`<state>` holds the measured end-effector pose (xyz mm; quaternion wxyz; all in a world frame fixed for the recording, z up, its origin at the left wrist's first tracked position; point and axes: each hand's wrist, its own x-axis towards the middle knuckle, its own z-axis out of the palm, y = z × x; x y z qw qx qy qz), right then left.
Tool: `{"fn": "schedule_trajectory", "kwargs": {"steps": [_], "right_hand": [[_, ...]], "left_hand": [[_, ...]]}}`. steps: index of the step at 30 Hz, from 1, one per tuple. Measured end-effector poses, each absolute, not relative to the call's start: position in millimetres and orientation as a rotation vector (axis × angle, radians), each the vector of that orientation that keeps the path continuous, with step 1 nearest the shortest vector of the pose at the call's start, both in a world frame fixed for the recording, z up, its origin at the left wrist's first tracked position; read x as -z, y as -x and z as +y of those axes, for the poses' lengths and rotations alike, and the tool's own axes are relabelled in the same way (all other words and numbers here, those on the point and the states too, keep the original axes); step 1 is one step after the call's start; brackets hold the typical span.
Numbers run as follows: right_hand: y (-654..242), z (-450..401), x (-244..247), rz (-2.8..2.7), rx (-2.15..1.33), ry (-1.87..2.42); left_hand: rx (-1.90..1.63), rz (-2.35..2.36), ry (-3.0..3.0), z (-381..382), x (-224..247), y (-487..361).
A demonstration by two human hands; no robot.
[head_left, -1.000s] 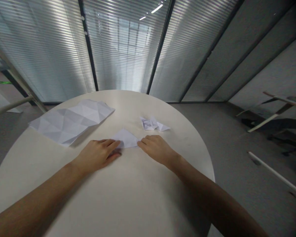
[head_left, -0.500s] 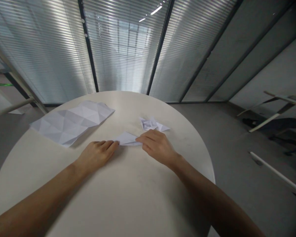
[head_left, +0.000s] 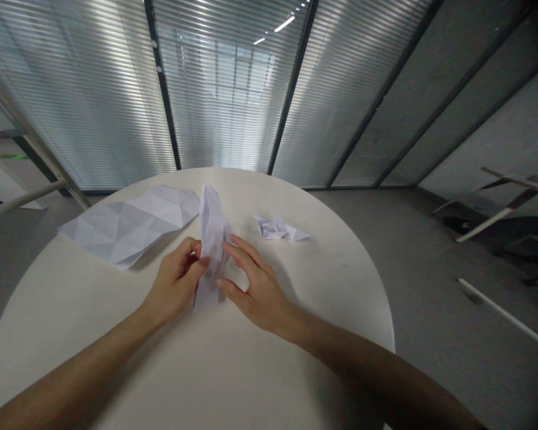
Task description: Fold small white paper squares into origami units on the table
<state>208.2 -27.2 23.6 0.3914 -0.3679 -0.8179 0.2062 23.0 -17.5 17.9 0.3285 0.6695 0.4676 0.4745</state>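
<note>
A folded white paper [head_left: 211, 224] stands lengthwise between my hands, its layers partly parted at the top. My left hand [head_left: 174, 278] pinches its left edge between thumb and fingers. At the paper's right side is my right hand [head_left: 257, 286], thumb and fingers spread apart, the fingertips at or very near the paper. Behind and to the right lies a small folded paper piece [head_left: 273, 228] with pointed ends. A large creased white sheet [head_left: 130, 224] rests at the left, its folds making a triangle pattern.
The round white table [head_left: 233, 370] carries all the papers. Beyond it are glass panels with blinds [head_left: 224, 107]. A pale metal frame [head_left: 31, 194] stands at the left, and table legs [head_left: 484, 221] show at the right.
The folded paper has been lifted and turned from lying flat sideways to pointing away from me. My right hand has moved left and nearer, and its fingers have spread.
</note>
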Motion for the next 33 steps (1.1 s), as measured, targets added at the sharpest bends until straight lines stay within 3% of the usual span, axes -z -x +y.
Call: {"fn": "schedule_trajectory", "kwargs": {"steps": [12, 18, 27, 33], "right_hand": [[-198, -22, -12, -1.773, -1.023, 0.805], [-197, -19, -9, -1.693, -0.999, 0.818], [-201, -15, -8, -1.634, -0.679, 1.059], [-198, -16, -14, -1.649, -0.679, 1.151]], "left_hand": [[-1.168, 0.982, -1.722, -19, -16, -30], [-1.175, 1.027, -1.831, -20, -20, -31], [-1.270, 1.345, -2.080, -28, -28, -32], [-1.247, 1.278, -2.458, -30, -25, -35]]}}
